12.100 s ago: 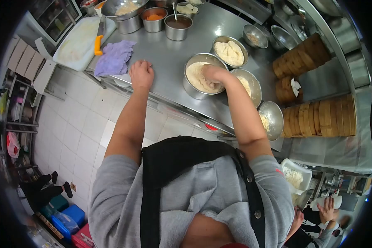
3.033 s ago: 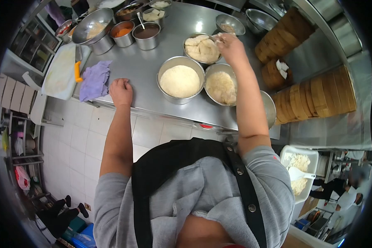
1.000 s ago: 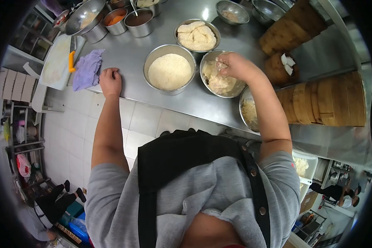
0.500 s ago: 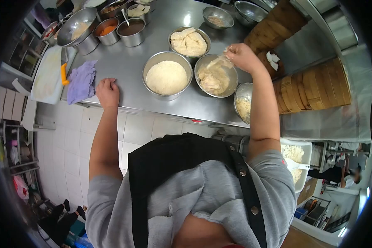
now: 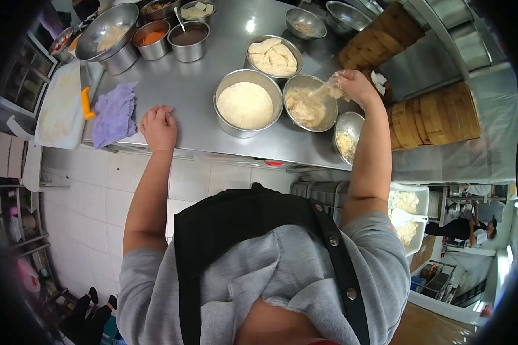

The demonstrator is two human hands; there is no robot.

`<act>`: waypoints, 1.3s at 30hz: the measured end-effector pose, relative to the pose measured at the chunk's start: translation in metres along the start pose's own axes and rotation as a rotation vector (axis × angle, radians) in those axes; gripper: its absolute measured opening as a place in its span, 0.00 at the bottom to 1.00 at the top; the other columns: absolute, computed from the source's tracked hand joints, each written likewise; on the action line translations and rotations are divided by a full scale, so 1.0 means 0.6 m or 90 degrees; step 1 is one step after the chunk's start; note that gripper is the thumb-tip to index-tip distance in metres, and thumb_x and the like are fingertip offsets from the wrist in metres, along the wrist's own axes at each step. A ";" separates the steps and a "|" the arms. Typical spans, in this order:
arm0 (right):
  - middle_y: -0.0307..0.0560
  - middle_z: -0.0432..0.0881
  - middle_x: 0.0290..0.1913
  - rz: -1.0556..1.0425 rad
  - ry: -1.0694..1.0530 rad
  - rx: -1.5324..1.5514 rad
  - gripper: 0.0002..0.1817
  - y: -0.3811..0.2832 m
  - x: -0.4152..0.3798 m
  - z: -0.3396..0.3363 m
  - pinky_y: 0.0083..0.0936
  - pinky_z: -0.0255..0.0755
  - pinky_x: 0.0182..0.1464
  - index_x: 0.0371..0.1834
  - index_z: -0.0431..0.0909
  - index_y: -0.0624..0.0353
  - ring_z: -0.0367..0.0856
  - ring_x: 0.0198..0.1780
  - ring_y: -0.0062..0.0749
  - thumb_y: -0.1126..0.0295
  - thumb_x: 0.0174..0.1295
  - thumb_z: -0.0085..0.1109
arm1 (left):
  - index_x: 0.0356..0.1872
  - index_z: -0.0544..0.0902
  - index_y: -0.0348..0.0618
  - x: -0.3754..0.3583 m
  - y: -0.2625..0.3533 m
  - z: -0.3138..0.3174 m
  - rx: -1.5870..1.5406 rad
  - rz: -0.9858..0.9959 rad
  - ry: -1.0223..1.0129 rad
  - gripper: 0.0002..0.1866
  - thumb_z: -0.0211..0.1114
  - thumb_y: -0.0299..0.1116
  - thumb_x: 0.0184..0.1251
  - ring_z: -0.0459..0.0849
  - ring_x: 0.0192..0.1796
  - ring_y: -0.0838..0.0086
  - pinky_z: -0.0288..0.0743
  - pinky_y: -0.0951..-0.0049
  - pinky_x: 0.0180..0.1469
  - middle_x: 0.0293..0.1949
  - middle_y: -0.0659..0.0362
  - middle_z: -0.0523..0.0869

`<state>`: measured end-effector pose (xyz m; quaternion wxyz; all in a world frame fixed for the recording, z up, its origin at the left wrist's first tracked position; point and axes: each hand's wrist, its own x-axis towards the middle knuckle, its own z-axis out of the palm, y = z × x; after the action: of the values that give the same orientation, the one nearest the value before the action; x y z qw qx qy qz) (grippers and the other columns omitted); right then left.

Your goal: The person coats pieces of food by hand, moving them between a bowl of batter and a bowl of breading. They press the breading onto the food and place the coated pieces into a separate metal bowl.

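Note:
My left hand (image 5: 158, 127) rests on the counter's front edge beside a purple cloth (image 5: 115, 114); its fingers are curled with nothing in them. Over the right rim of a metal bowl of wet, pale battered pieces (image 5: 306, 108), my right hand (image 5: 355, 86) pinches a battered strip (image 5: 328, 89), which looks like raw meat and hangs toward the bowl. Left of that bowl stands a pot of pale crumbs (image 5: 244, 105). Behind them a bowl holds crumb-coated pieces (image 5: 272, 56). A smaller bowl with yellowish crumbs (image 5: 346, 145) sits near my right forearm.
Bamboo steamers (image 5: 434, 118) are stacked at the right. A cutting board (image 5: 63, 106) and an orange-handled knife (image 5: 87, 103) lie at the left. Pots of sauce (image 5: 189, 37) and fillings line the back left. A white tub (image 5: 408, 215) with a scoop stands lower right. Another person is far right.
My right hand has moved slightly right and down with the battered strip. The view has shifted a little, so the bowls appear farther right. My left hand stays on the counter.

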<state>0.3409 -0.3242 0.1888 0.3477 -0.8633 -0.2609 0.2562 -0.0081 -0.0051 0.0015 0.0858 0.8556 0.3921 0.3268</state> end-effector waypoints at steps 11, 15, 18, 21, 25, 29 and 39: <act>0.56 0.77 0.60 0.019 0.020 -0.645 0.14 0.088 0.014 0.116 0.40 0.71 0.58 0.45 0.84 0.57 0.77 0.57 0.53 0.68 0.60 0.54 | 0.35 0.84 0.53 0.002 0.003 -0.002 0.000 0.016 0.027 0.07 0.61 0.28 0.57 0.78 0.53 0.62 0.68 0.60 0.57 0.46 0.62 0.83; 0.53 0.75 0.61 -0.046 -0.027 -0.733 0.14 0.062 -0.001 0.105 0.40 0.70 0.61 0.45 0.84 0.56 0.74 0.61 0.51 0.71 0.59 0.53 | 0.33 0.84 0.49 0.005 0.009 -0.005 0.004 0.024 0.048 0.06 0.62 0.27 0.56 0.79 0.50 0.61 0.71 0.61 0.54 0.43 0.60 0.84; 0.53 0.77 0.59 -0.008 0.067 -0.603 0.13 0.044 0.004 0.085 0.41 0.72 0.60 0.44 0.83 0.58 0.75 0.60 0.51 0.72 0.58 0.54 | 0.32 0.84 0.48 0.007 0.011 -0.005 -0.003 0.004 0.034 0.05 0.61 0.27 0.56 0.80 0.49 0.61 0.71 0.61 0.53 0.42 0.60 0.84; 0.56 0.78 0.56 -0.095 0.052 -0.497 0.14 0.021 -0.001 0.074 0.41 0.74 0.56 0.48 0.81 0.60 0.77 0.58 0.50 0.75 0.58 0.53 | 0.32 0.84 0.49 0.009 0.002 0.003 -0.019 -0.011 0.025 0.05 0.60 0.28 0.57 0.79 0.49 0.62 0.69 0.60 0.54 0.42 0.61 0.84; 0.55 0.81 0.52 -0.142 -0.025 -0.591 0.16 0.088 0.048 0.125 0.41 0.75 0.54 0.51 0.78 0.62 0.79 0.54 0.49 0.76 0.59 0.52 | 0.31 0.83 0.48 0.009 0.006 0.001 -0.021 -0.005 0.042 0.06 0.60 0.27 0.56 0.80 0.46 0.59 0.72 0.60 0.50 0.40 0.59 0.84; 0.55 0.82 0.51 -0.145 -0.027 -0.601 0.18 0.081 0.056 0.140 0.41 0.75 0.54 0.50 0.78 0.62 0.80 0.53 0.47 0.73 0.55 0.58 | 0.31 0.83 0.45 0.011 0.010 -0.003 -0.016 -0.023 0.038 0.06 0.60 0.25 0.55 0.80 0.44 0.57 0.74 0.59 0.48 0.38 0.57 0.84; 0.55 0.83 0.50 -0.188 -0.132 -0.337 0.24 0.084 0.090 0.054 0.32 0.73 0.55 0.54 0.77 0.64 0.81 0.52 0.43 0.68 0.52 0.63 | 0.31 0.84 0.45 0.011 0.015 -0.005 -0.007 -0.038 0.041 0.06 0.59 0.25 0.56 0.80 0.44 0.56 0.74 0.59 0.48 0.38 0.55 0.84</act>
<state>0.3740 -0.3061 0.1172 0.1159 -0.8459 -0.4749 0.2131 -0.0014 -0.0065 0.0108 0.0875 0.8321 0.4179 0.3539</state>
